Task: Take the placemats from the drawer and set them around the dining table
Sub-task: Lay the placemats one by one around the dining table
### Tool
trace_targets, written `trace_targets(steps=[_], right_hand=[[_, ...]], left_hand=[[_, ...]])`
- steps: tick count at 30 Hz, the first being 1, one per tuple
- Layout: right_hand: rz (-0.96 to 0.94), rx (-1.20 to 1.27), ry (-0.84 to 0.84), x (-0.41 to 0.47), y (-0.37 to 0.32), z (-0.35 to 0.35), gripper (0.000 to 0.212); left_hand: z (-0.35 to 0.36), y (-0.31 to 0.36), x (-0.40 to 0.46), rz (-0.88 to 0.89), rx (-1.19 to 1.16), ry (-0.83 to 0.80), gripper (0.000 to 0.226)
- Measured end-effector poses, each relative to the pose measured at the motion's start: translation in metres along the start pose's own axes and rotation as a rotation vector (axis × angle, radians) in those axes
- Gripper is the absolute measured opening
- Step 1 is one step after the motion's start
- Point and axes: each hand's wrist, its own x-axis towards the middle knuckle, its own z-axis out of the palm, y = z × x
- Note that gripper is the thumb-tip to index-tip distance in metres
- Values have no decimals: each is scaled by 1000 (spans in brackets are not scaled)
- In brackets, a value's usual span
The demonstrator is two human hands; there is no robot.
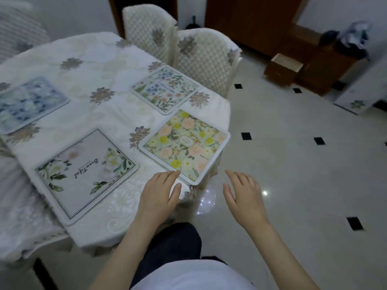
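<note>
Your left hand [160,190] and right hand [240,192] are hovering with fingers relaxed, gripping nothing. The left fingertips are reaching the near edge of the yellow-flowered placemat [185,144]. Left of them the grey rounded placemat [85,174] is lying flat on the lacy tablecloth [100,76]; beyond, two more floral mats [165,88] [29,103] are resting.

Four placemats lie flat on the counter [100,65], each with rounded corners and a pale border. The yellow-and-peach flowered placemat [185,145] sits at the near right corner, its edge overhanging slightly. The green one with blue flowers [165,88] lies just beyond it. The grey placemat with white blooms [85,174] lies nearer left, and the blurry blue one [29,103] far left.
</note>
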Motion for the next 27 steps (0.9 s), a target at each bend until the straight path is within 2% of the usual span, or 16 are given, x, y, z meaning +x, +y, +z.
trace_targets(steps=[5,12,20,24,27], right_hand=[[-160,20,-88,68,8,8,54],[-316,29,-116,162,9,19,54],[-474,29,-170,239,11,29,49],[-573,25,-268,277,18,43,47],[-603,-3,-408,307,27,58,42]], left_hand=[[2,1,32,-108,23,87,50],[5,-8,92,-191,23,193,48],[11,-11,134,-303,61,232,47],[27,-14,150,-424,69,210,51],[46,-13,160,-585,24,181,49]])
